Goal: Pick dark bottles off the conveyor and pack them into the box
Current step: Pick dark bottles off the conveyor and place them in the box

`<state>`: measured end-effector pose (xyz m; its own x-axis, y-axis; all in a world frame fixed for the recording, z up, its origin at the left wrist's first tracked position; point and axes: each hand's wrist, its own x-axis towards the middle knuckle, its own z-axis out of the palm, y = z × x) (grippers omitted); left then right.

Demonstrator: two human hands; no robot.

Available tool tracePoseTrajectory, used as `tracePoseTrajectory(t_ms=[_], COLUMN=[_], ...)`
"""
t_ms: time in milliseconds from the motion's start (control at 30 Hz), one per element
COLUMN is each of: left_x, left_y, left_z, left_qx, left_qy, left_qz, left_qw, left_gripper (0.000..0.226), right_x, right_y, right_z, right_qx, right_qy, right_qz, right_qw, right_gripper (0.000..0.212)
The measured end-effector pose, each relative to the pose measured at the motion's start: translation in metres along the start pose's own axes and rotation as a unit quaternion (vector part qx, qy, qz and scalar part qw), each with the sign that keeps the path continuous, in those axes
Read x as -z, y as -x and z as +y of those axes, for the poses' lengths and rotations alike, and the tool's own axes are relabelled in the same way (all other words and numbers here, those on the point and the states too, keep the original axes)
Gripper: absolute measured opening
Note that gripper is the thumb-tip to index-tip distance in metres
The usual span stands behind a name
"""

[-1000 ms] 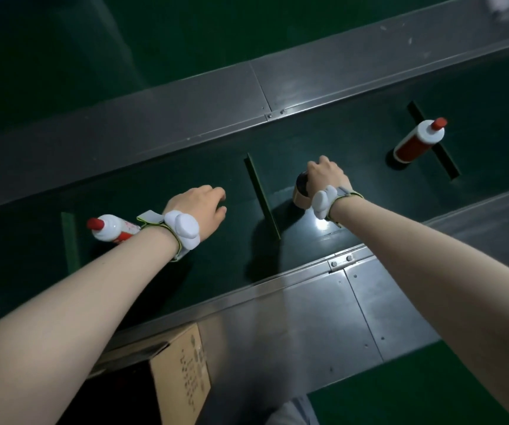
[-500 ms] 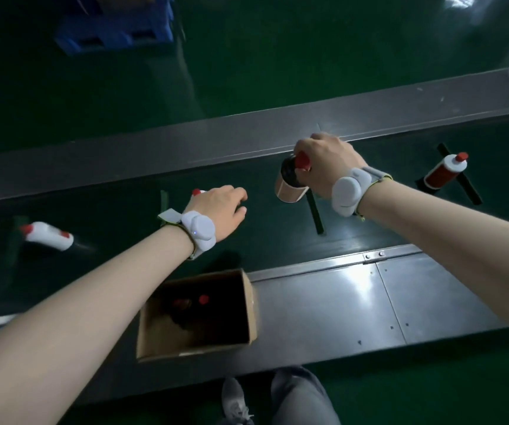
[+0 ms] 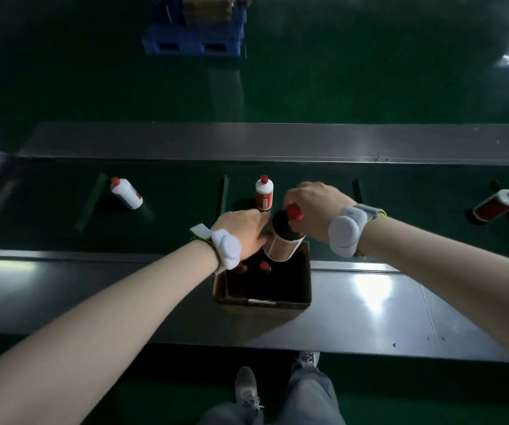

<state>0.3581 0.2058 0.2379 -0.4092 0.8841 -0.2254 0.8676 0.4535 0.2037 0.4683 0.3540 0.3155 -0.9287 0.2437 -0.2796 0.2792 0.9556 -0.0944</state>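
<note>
My right hand (image 3: 314,210) grips a dark bottle (image 3: 282,243) by its red-capped neck. The bottle hangs tilted, its base over the far edge of the open cardboard box (image 3: 307,277). My left hand (image 3: 241,228) closes on the bottle's left shoulder from the side. Inside the box, two red caps (image 3: 265,266) of dark bottles show at the far left corner. The box stands on the steel ledge (image 3: 369,302) in front of the dark green conveyor belt (image 3: 170,216).
A white bottle with a red label (image 3: 264,193) lies on the belt just behind my hands. Another white one (image 3: 126,193) lies left, and a red-bodied one (image 3: 497,205) far right. A blue pallet (image 3: 192,41) stands beyond. My feet (image 3: 247,391) are below the ledge.
My right hand has lifted the dark bottle off the belt and carried it toward me, over the box. My left hand has come across to the bottle's side. The view has tilted down.
</note>
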Motion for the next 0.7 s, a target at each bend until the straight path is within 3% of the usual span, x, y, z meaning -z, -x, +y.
tracePoseTrajectory(t_ms=[133,300,400,533,700], left_x=[-0.037,-0.068,-0.081,-0.098,-0.125], left_y=[0.012,0.008,-0.001,-0.015,-0.037], left_z=[-0.015,-0.025,-0.030,-0.035,-0.038], left_qx=[0.018,0.028,0.035,0.044,0.053], left_qy=[0.004,0.008,0.002,-0.005,-0.006], left_qz=[-0.042,-0.068,-0.088,-0.097,-0.114], left_qw=[0.999,0.997,0.995,0.994,0.992], left_gripper=[0.036,0.031,0.032,0.033,0.031], right_x=[-0.035,-0.093,-0.137,-0.179,-0.205], right_y=[-0.008,-0.031,-0.048,-0.058,-0.069], right_z=[-0.017,-0.012,-0.001,0.013,0.021], right_qx=[0.001,-0.014,-0.022,-0.035,-0.023], right_qy=[0.040,0.062,0.053,0.039,0.035], right_qz=[-0.036,-0.072,-0.101,-0.125,-0.134], right_qw=[0.999,0.995,0.993,0.991,0.990], right_gripper=[0.021,0.007,0.032,0.034,0.015])
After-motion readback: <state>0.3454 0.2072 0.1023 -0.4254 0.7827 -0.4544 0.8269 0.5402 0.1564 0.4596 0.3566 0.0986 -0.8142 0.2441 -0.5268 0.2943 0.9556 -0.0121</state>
